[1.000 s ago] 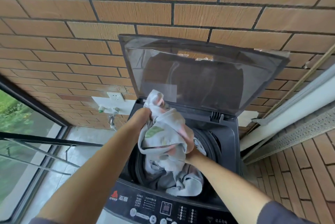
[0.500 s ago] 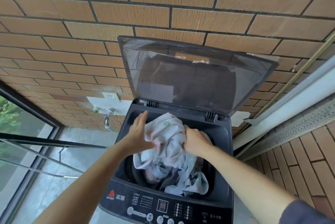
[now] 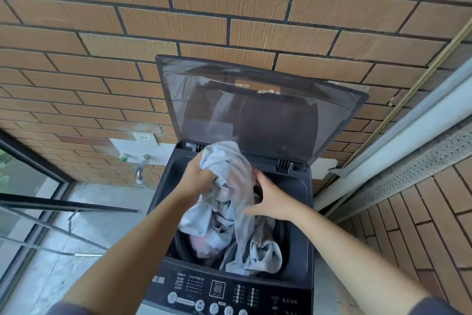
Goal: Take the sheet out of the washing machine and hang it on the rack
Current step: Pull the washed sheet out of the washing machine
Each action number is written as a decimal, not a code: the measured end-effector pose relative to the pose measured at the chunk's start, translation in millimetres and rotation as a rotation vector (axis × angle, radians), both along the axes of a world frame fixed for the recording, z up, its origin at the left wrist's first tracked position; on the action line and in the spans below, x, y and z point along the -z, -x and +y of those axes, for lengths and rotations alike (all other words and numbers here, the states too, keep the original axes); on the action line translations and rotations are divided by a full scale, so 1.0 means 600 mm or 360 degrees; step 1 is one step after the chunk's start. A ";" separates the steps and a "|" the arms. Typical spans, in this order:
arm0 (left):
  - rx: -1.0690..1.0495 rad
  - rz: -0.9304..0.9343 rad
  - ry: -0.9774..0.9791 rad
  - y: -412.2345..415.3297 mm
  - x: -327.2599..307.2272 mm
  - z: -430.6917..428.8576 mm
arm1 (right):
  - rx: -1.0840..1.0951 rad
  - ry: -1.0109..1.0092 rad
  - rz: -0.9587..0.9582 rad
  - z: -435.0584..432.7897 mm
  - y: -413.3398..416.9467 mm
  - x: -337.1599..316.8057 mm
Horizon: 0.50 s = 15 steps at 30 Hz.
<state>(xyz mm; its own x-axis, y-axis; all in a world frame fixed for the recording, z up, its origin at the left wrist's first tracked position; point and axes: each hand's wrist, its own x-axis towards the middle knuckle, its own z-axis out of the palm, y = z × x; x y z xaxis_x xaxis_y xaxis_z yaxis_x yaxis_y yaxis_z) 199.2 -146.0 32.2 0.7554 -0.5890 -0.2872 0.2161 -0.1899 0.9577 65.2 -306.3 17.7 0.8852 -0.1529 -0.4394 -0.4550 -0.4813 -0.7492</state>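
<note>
**Sheet half out of the drum**

The sheet (image 3: 231,169), pale grey cloth with faint pink patches, forms a crumpled rope. Its long axis runs from a bunched top at centre frame down and slightly right into the round drum of the dark washing machine (image 3: 300,215). The left hand (image 3: 198,178) grips the top in a fist. The right hand (image 3: 270,197) is spread in a loose C against the cloth's right side. The smoky translucent lid (image 3: 255,115) stands open against rough brick.
</note>
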 end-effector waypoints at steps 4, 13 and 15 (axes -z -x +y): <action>0.0040 -0.0001 0.0236 -0.012 -0.087 -0.004 | 0.0137 -0.0249 -0.0075 0.011 -0.001 0.034; 0.0108 -0.0091 0.0331 -0.028 -0.154 0.035 | 0.0691 -0.0352 -0.0243 0.033 -0.027 0.039; 0.0222 -0.0400 0.0208 -0.037 -0.150 0.063 | 0.0617 -0.0265 -0.0236 0.020 -0.017 0.024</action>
